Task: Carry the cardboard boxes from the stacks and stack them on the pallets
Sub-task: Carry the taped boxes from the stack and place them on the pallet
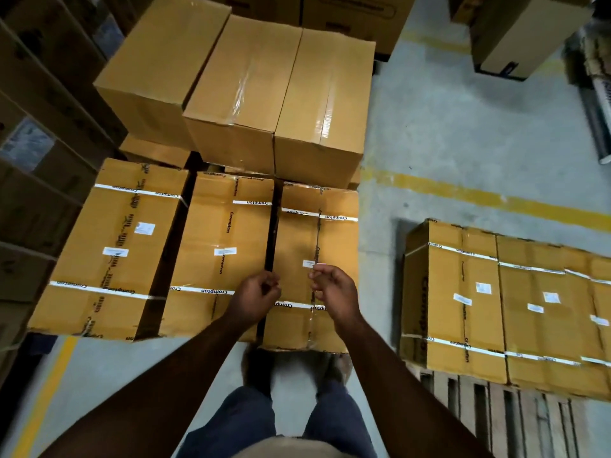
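Three strapped cardboard boxes lie side by side in front of me: a left box (109, 249), a middle box (218, 246) and a right box (317, 239). My left hand (256, 294) and my right hand (330, 290) hover over the near part of the right box with fingers loosely curled, holding nothing. Behind stand taller plain boxes (281, 94). On the right, a wooden pallet (496, 414) carries strapped boxes (506, 309) in a row.
Dark stacked cartons (39, 127) wall off the left side. Yellow floor lines (479, 195) cross grey concrete between the stack and the pallet. More boxes (515, 34) stand at the far right. My legs and feet are right below the right box.
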Motion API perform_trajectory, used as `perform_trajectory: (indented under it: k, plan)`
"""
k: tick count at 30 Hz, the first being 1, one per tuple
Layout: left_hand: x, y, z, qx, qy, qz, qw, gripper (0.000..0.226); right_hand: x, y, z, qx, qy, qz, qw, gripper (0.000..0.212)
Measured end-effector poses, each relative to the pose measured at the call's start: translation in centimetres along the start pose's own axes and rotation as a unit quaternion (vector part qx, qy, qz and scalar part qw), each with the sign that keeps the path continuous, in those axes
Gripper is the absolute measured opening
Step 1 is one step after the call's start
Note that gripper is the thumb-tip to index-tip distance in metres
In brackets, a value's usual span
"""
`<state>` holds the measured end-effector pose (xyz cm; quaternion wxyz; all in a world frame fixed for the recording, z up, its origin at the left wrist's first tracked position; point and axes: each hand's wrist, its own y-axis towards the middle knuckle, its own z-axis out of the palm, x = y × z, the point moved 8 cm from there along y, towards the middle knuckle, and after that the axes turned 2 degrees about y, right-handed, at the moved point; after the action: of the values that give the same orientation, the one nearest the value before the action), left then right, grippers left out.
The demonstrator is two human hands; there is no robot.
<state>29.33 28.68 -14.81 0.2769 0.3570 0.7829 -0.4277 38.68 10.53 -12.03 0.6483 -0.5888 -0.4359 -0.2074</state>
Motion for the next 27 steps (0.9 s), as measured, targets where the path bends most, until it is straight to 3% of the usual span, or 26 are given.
perform_trajectory:
  k: [2,5,7,9,13,17,22,25,27]
  plan:
    - [2.3,1.8,2.0,0.015,0.0,-0.032,0.999,0.029,-2.2,2.6,-1.3,-0.008,-0.008,0.018,1.0,0.016]
    - [7.5,5.9,6.2,0.022,-0.011,-0.085,0.996,0.061,-8.4,8.1,-3.3,-0.017,-0.028,0.057,0.998,0.013]
    - [10.6,8.1,8.6,0.013,-0.019,-0.118,0.993,0.07,-12.5,11.2,-4.4,-0.016,-0.067,0.07,0.995,0.014]
    - [13.3,10.3,10.8,-0.006,-0.013,-0.127,0.992,0.076,-16.2,14.1,-5.9,-0.028,-0.143,0.067,0.987,0.027]
    - [17.8,11.5,14.3,-0.013,-0.041,-0.194,0.98,0.082,-21.7,17.0,-10.1,-0.129,-0.289,0.045,0.948,0.063]
    - [21.9,11.2,17.5,0.01,-0.07,-0.238,0.969,0.071,-27.6,16.7,-11.2,-0.065,-0.228,0.144,0.961,0.083]
    - [25.6,10.6,18.9,0.03,-0.111,-0.27,0.956,0.085,-31.7,16.3,-12.4,-0.042,-0.172,0.192,0.965,0.096]
    - [25.9,10.3,18.9,0.044,-0.131,-0.249,0.959,0.101,-33.0,15.7,-12.8,-0.03,-0.142,0.201,0.969,0.063]
    - [25.6,9.5,18.7,0.053,-0.14,-0.25,0.957,0.087,-32.2,15.1,-13.3,-0.051,-0.136,0.173,0.974,0.049]
